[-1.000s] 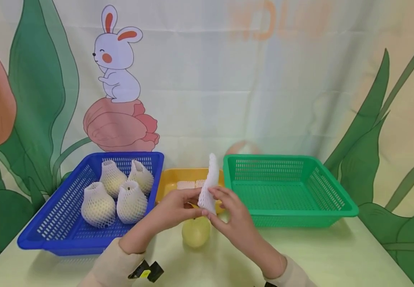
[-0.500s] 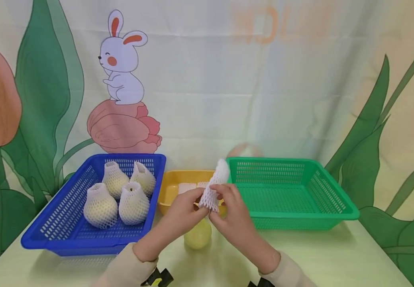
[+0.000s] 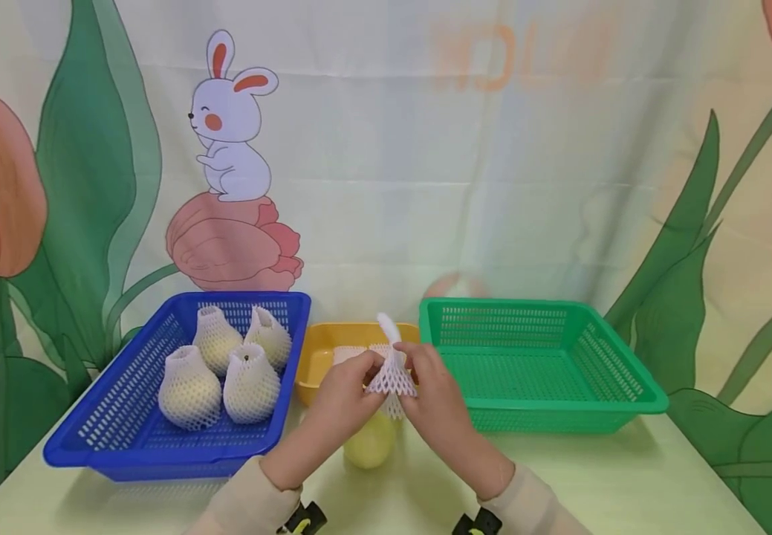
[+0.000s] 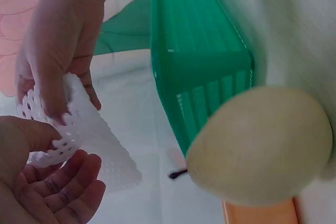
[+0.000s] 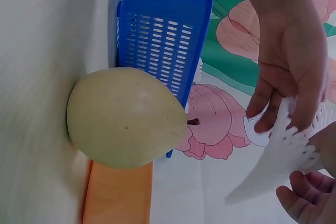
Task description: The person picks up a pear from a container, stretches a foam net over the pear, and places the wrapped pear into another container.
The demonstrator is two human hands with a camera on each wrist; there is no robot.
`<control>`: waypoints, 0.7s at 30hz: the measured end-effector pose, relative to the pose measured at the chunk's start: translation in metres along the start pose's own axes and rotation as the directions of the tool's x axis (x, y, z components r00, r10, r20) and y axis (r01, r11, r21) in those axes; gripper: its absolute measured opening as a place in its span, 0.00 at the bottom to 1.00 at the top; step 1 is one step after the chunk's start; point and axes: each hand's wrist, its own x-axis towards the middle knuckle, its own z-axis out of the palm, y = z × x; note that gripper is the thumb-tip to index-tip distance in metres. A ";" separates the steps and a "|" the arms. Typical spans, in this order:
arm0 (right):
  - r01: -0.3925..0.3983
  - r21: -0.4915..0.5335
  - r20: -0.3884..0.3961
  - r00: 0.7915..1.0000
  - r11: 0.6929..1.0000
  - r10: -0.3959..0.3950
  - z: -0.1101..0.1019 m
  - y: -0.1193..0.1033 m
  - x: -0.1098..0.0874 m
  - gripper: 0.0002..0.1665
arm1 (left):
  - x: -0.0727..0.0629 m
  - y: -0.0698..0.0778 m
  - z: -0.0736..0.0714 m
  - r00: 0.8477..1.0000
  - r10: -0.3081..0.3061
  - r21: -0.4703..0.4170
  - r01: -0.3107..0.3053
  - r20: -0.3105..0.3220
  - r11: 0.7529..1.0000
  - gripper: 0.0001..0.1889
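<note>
Both hands hold a white foam net sleeve above the table, its wide mouth spread and turned down toward the person. My left hand pinches the left side of that mouth between thumb and fingers. On the opposite side my right hand pinches the rim. A bare pale-green pear stands on the table just below the hands, partly covered by them in the head view. Its dark stem points up and the sleeve is apart from it, as the right wrist view shows with the pear.
At the left a blue basket holds several pears in foam nets. Behind the hands lies a yellow tray with flat foam nets. A green basket stands at the right. A printed curtain hangs behind.
The sleeve has tipped from upright, so its mouth faces the person and is spread wider. Both hands have shifted their grip to opposite sides of the mouth. The pear stays in place.
</note>
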 end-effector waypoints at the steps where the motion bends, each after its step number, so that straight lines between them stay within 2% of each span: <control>1: -0.005 0.002 -0.004 1.000 1.000 0.005 0.001 0.002 0.000 0.33 | -0.001 -0.001 -0.001 1.000 -0.012 0.025 0.012 -0.002 1.000 0.09; 4: -0.002 0.021 -0.024 1.000 1.000 0.002 0.000 0.011 -0.002 0.35 | -0.002 -0.009 -0.009 0.997 -0.056 0.104 0.060 -0.044 0.993 0.11; 6: 0.000 0.036 -0.044 0.999 0.999 0.002 -0.002 0.019 -0.004 0.35 | -0.002 -0.017 -0.017 0.993 -0.046 0.158 0.063 -0.113 0.985 0.11; 9: -0.002 0.036 -0.076 0.997 0.999 0.004 -0.008 0.031 -0.008 0.31 | -0.003 -0.029 -0.027 0.977 -0.015 0.220 0.063 -0.213 0.974 0.12; 11: -0.003 0.023 -0.083 0.997 1.000 0.005 -0.010 0.036 -0.011 0.28 | -0.004 -0.034 -0.032 0.971 0.002 0.222 0.053 -0.240 0.974 0.13; 13: -0.011 0.014 -0.077 0.997 1.000 0.012 -0.012 0.039 -0.014 0.26 | -0.004 -0.034 -0.033 0.977 -0.024 0.150 0.056 -0.211 0.987 0.14; 15: -0.029 0.030 -0.069 0.997 0.999 0.031 -0.012 0.040 -0.016 0.25 | -0.006 -0.032 -0.032 0.988 -0.076 -0.004 0.076 -0.132 0.997 0.15; 16: -0.043 0.049 -0.065 0.997 0.998 0.046 -0.012 0.039 -0.016 0.24 | -0.006 -0.031 -0.031 0.990 -0.109 -0.098 0.101 -0.089 0.990 0.16; 17: -0.060 0.070 -0.061 0.996 0.996 0.064 -0.011 0.039 -0.016 0.24 | -0.007 -0.029 -0.030 0.989 -0.141 -0.201 0.128 -0.048 0.971 0.16; 18: -0.078 0.087 -0.058 0.995 0.993 0.083 -0.011 0.038 -0.016 0.23 | -0.007 -0.028 -0.029 0.984 -0.178 -0.308 0.166 -0.013 0.937 0.16; 21: -0.153 0.162 -0.042 0.986 0.975 0.162 -0.010 0.039 -0.016 0.20 | -0.006 -0.025 -0.028 0.961 -0.266 -0.562 0.261 0.076 0.785 0.16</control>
